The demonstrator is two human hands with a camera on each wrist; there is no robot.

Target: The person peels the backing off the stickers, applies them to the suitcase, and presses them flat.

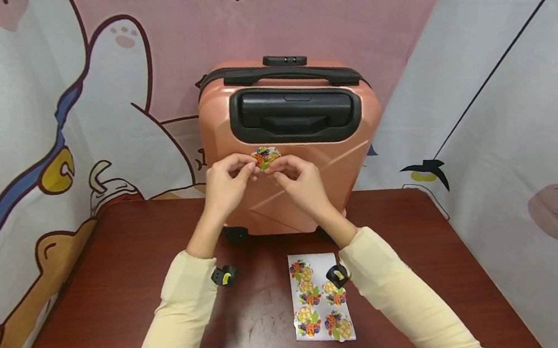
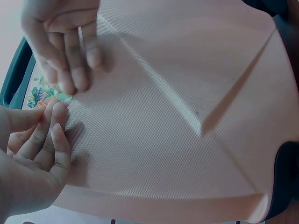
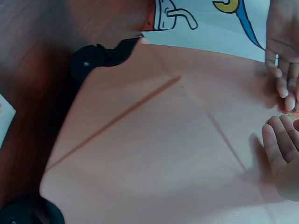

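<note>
A fruit-patterned sticker is at the front of an upright orange-pink suitcase, just below the black handle recess. My left hand pinches the sticker's left edge between thumb and index finger. At the opposite edge, my right hand holds the sticker with bent fingers, its thumb partly hidden. The left wrist view shows the sticker between the left hand and the right hand. Only a sliver of the sticker appears in the right wrist view.
A white sheet bearing several fruit stickers lies on the brown table, under the right forearm. The suitcase stands at the table's back, against a cartoon-printed curtain. Black wheels show at its base.
</note>
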